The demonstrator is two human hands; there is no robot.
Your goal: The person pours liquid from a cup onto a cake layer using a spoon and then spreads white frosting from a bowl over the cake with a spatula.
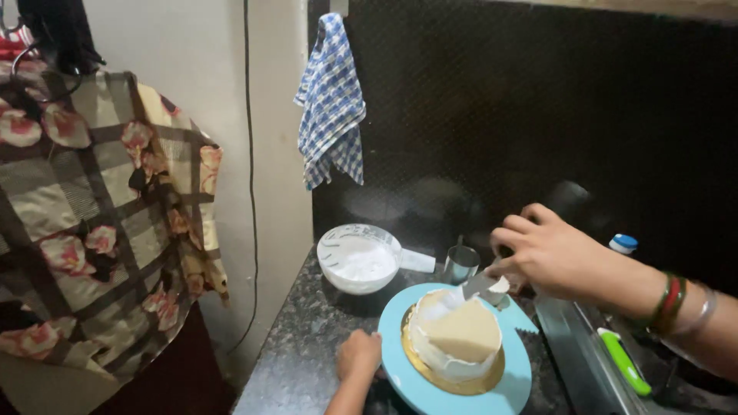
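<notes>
One cake (455,335), one spatula (478,285), two hands

Left hand (359,355): fingers curled under the rim of the blue turntable (400,369), out of sight; forearm cut by bottom edge. Right hand (550,253) hides the spatula (477,286) handle; blade tip buried in cream. Turntable's near edge cut off. Small bottle (623,244) mostly behind the wrist. Metal cup (460,263) contents too dark to tell

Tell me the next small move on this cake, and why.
Probably sweep the spatula in the right hand across the cake top: cream sits at the far edge, while the middle is bare. The left hand steadies the blue turntable.
</notes>
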